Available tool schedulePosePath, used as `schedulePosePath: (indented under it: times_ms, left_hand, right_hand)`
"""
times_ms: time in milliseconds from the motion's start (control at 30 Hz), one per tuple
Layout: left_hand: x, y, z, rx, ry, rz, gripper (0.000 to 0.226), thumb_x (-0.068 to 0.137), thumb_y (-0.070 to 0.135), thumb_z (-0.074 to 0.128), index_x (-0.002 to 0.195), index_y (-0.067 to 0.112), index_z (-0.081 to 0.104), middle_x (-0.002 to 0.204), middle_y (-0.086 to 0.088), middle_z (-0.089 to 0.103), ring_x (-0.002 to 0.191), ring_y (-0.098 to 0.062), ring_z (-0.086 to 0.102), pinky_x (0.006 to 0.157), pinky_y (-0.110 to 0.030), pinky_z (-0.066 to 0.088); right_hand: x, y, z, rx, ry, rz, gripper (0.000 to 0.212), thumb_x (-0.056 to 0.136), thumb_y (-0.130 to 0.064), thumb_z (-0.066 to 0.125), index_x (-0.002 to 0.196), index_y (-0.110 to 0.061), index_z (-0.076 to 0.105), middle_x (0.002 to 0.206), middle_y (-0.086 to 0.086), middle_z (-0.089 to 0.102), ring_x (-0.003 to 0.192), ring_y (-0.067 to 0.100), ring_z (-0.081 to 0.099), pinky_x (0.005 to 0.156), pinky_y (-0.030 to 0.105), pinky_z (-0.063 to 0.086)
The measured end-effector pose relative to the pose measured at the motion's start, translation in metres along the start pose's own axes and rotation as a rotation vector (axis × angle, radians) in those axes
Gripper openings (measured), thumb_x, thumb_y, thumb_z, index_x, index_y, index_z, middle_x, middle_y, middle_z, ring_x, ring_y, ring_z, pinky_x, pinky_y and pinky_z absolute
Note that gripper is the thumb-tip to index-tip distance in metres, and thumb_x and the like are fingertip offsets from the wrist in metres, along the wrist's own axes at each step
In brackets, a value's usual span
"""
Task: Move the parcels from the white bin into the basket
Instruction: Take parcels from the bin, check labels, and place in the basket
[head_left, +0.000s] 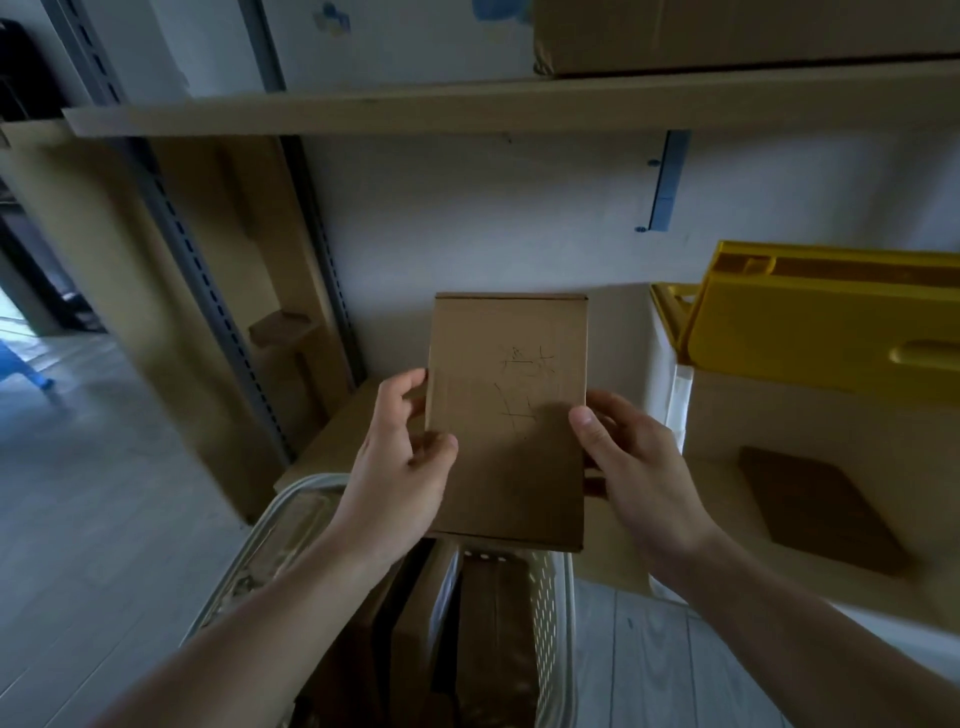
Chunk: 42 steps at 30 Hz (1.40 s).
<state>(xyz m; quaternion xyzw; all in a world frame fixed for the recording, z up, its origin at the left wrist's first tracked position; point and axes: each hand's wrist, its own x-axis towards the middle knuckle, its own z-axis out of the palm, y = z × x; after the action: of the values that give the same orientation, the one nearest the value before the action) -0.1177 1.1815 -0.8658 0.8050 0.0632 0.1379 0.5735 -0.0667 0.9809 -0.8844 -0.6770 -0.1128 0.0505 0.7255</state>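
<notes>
1. held up over the basket (558, 613) at mid-frame: a flat brown parcel (509, 415), gripped by both hands, face turned toward the camera, scribbled pen marks on it.
2. left hand (400, 467) clamped on the parcel's 9 o'clock edge, thumb on the face, fingers (410, 387) curled round behind; right hand (634, 457) grasping the 3 o'clock edge, thumb on the face, the rest hidden behind the card.
3. long axis running 12 to 6 o'clock, short top edge toward the wall, bottom edge hanging just above the basket's rim.
4. below, at 6 o'clock, other brown parcels standing on edge inside the basket, packed close.
5. at 3 o'clock, the white bin (670, 374) with its yellow lid (810, 322) raised, one dark flat parcel (821, 509) lying within.
6. best done, by judgement: keep both grips firm, tip the parcel on edge to match the ones already standing, aim for the gap between them, lower before letting go, mind the rim.
</notes>
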Motion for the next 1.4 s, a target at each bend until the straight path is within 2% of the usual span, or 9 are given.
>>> schedulePosePath:
  times_ms: [133,233,367,567,667,833,967,1100,1400]
  left_hand:
    - [0.001,0.001,-0.002,0.016,0.033,0.035,0.040,0.103,0.010,0.054,0.124,0.044,0.049,0.112,0.028,0.060,0.104,0.015,0.060,0.086,-0.010,0.049]
    - [0.003,0.000,-0.008,0.052,0.089,0.080,0.037,0.098,0.007,0.063,0.106,0.043,0.063,0.103,0.027,0.071,0.103,0.011,0.064,0.090,-0.016,0.050]
    - [0.005,-0.002,-0.013,0.004,0.126,0.116,0.037,0.091,-0.003,0.067,0.101,0.032,0.070,0.099,0.016,0.073,0.097,0.001,0.067,0.078,-0.014,0.055]
    - [0.003,0.002,-0.015,-0.181,0.148,0.016,0.021,0.093,-0.005,0.064,0.096,0.013,0.074,0.089,0.019,0.076,0.088,0.001,0.072,0.067,-0.016,0.058]
    - [0.000,0.002,-0.010,-0.244,0.107,-0.062,0.021,0.092,-0.001,0.067,0.105,0.016,0.072,0.096,0.006,0.078,0.097,-0.008,0.075,0.076,-0.023,0.060]
    - [0.002,0.001,-0.009,-0.329,0.125,-0.124,0.054,0.088,-0.001,0.071,0.133,0.028,0.060,0.114,0.004,0.075,0.108,-0.009,0.071,0.088,-0.030,0.056]
    - [0.003,0.002,-0.009,-0.377,0.084,-0.145,0.052,0.088,0.001,0.070,0.133,0.024,0.058,0.112,-0.001,0.077,0.112,-0.016,0.071,0.105,-0.043,0.052]
    - [0.004,0.002,-0.009,-0.385,0.065,-0.111,0.046,0.086,0.004,0.070,0.120,0.032,0.063,0.116,-0.001,0.076,0.115,-0.017,0.069,0.106,-0.043,0.051]
    - [0.004,0.003,-0.011,-0.311,0.062,0.015,0.047,0.088,0.009,0.067,0.127,0.034,0.059,0.112,0.005,0.076,0.114,-0.014,0.070,0.095,-0.034,0.056]
  right_hand:
    - [0.005,0.005,-0.001,-0.097,0.063,-0.075,0.033,0.103,-0.021,0.059,0.135,-0.022,0.063,0.113,-0.003,0.076,0.109,0.011,0.071,0.093,0.030,0.059]
    - [0.009,0.010,-0.006,-0.222,0.102,-0.172,0.027,0.100,-0.012,0.064,0.123,-0.023,0.070,0.109,0.008,0.068,0.105,0.016,0.067,0.093,0.033,0.055]
    - [0.005,0.007,-0.005,-0.158,0.043,-0.195,0.036,0.099,0.001,0.060,0.125,-0.022,0.070,0.090,0.018,0.060,0.082,0.017,0.062,0.074,0.028,0.055]
    - [-0.003,-0.009,-0.009,0.188,0.056,0.002,0.030,0.106,-0.005,0.046,0.104,-0.009,0.076,0.100,0.010,0.079,0.101,0.027,0.074,0.082,0.033,0.057]
    - [-0.004,-0.009,-0.012,0.084,0.118,-0.022,0.017,0.099,-0.006,0.061,0.100,-0.014,0.076,0.095,0.006,0.080,0.096,0.028,0.076,0.083,0.040,0.062]
    - [-0.002,-0.009,-0.015,0.080,0.130,-0.055,0.023,0.095,0.005,0.064,0.100,-0.016,0.074,0.096,0.011,0.079,0.097,0.032,0.076,0.088,0.050,0.061]
    - [-0.002,-0.006,-0.015,0.135,0.095,-0.031,0.025,0.094,0.006,0.063,0.096,-0.017,0.073,0.100,0.013,0.077,0.100,0.034,0.073,0.093,0.053,0.058]
    - [-0.003,-0.006,-0.017,0.134,0.077,-0.051,0.025,0.095,0.009,0.060,0.100,-0.014,0.067,0.100,0.006,0.076,0.102,0.030,0.073,0.093,0.049,0.058]
    - [-0.003,-0.010,-0.020,0.214,0.034,-0.054,0.036,0.092,0.009,0.061,0.118,-0.015,0.066,0.116,0.004,0.075,0.116,0.024,0.070,0.091,0.037,0.057]
